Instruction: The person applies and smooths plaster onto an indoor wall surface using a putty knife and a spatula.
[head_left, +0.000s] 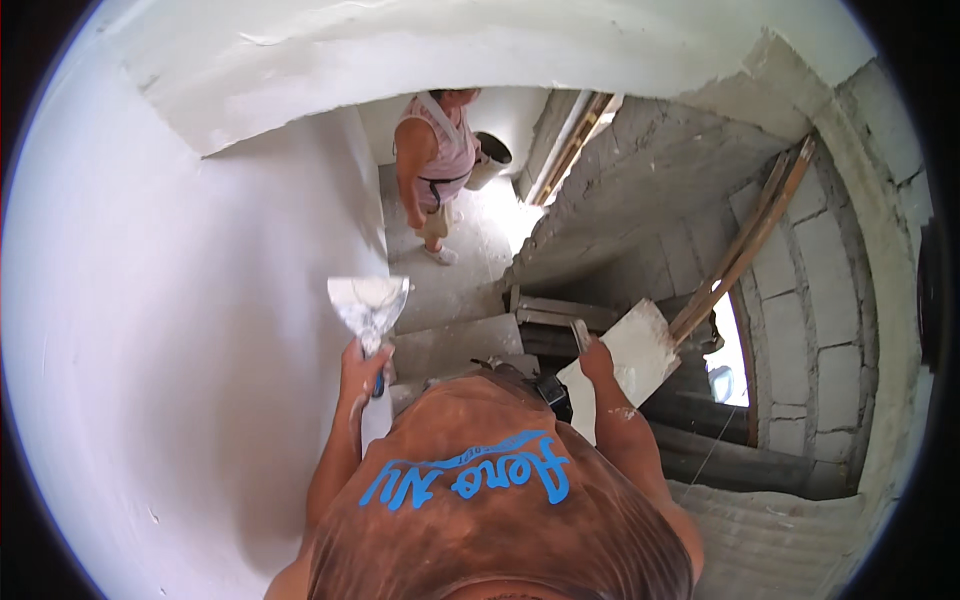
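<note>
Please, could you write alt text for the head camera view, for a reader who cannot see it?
A person's left hand holds a wide metal putty knife beside a smooth white wall; the right hand grips a narrow, pale handle beside a flat, whitish board. Beyond, a co-worker in a pale pink sleeveless top stands with a pale, dark-mouthed bucket.
</note>
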